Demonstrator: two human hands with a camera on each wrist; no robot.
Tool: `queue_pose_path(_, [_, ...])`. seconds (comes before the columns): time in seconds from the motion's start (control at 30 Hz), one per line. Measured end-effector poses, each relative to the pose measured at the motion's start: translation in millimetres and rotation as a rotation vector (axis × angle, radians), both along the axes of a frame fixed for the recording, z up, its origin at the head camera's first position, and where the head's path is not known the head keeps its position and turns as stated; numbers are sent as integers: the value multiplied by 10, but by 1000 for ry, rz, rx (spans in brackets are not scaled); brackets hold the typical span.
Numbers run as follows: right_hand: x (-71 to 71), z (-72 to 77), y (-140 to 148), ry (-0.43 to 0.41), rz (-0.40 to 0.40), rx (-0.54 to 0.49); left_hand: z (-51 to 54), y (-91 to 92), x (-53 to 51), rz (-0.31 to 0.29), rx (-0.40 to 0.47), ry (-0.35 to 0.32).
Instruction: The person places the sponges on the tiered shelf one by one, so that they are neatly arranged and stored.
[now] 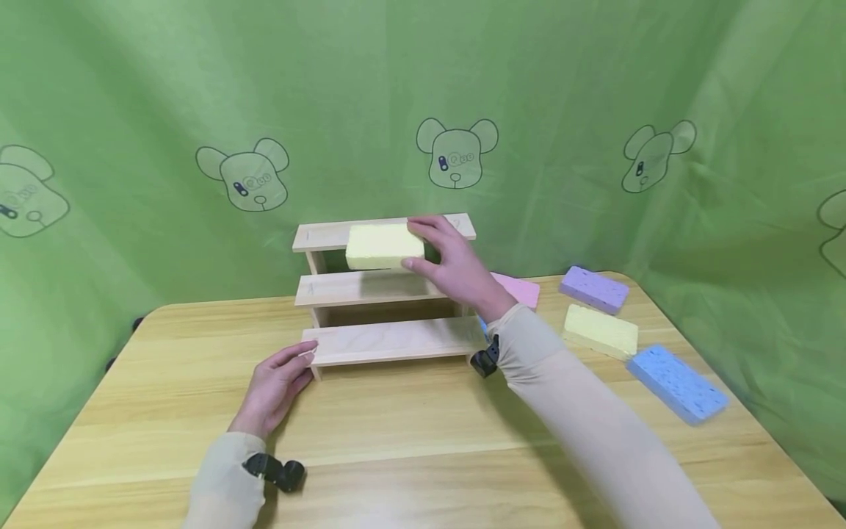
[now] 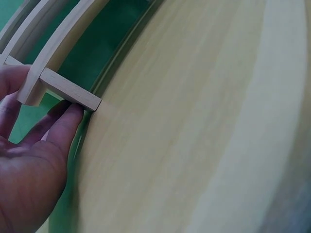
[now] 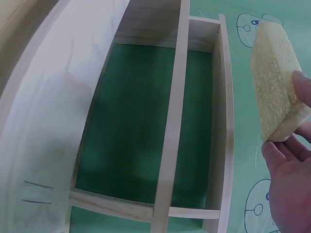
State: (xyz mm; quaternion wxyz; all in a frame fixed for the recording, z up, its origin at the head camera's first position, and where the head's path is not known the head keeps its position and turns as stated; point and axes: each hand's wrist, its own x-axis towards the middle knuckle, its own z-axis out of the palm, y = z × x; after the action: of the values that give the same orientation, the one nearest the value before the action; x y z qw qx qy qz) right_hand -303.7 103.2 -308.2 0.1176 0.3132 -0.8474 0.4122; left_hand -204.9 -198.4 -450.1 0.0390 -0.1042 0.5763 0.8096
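the yellow sponge (image 1: 383,246) is in your right hand (image 1: 456,264), held up in front of the top board of the three-tier wooden shelf (image 1: 396,339) and above its middle board, where a shadow falls. your right thumb and fingers are bent around the sponge's right end, parted by its width; your right wrist view shows a gap between the sponge and the shelf, so you have it in the air.

your left hand (image 1: 274,386) is at the left end of the lowest board. your left wrist view shows its fingers partly closed about that end, some above and some below, with fingertips against the short leg under it, so you grip the shelf there.

the shelf stands on the wood-grain table (image 1: 396,448), near its far edge. to the right of it, partly covered by your right arm, lies a pink sponge (image 1: 523,291), and a sliver of blue shows beside your wrist, too hidden to name. farther right you have a purple sponge (image 1: 595,289), then a second yellow sponge (image 1: 600,332) nearer you, and a blue sponge (image 1: 678,384) nearer still, its far corner close by the yellow one.

behind everything hangs a green curtain (image 1: 370,88) printed with outlined bear heads (image 1: 456,158).
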Motion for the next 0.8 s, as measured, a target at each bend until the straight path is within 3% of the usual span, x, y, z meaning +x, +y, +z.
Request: queue_pose_path(0.8, [-91,3,-222,-18,-11,44,-17,2,-2,6,22,18])
